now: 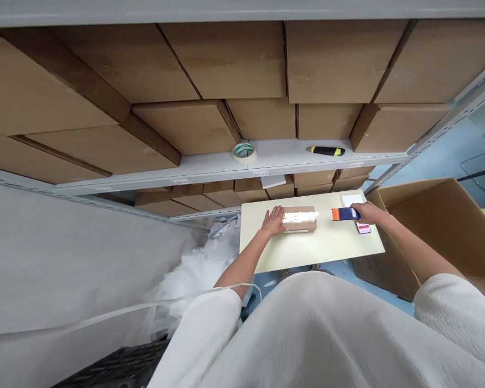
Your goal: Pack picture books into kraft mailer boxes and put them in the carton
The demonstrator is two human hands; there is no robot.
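Observation:
A small brown cardboard box [301,222] with a white label on top lies on a pale yellow table [307,248]. My left hand [274,221] rests flat against the box's left end, fingers spread. My right hand [367,213] grips a blue and orange tape dispenser [345,214], held just right of the box and a little apart from it. Under my right hand lie a white paper [352,200] and a small pink card [364,228].
Shelving ahead is stacked with brown cartons [234,70]. A tape roll [244,153] and a yellow-black utility knife [325,151] lie on the shelf edge. A large open carton [440,226] stands right of the table; white plastic wrap [202,269] is piled to the left.

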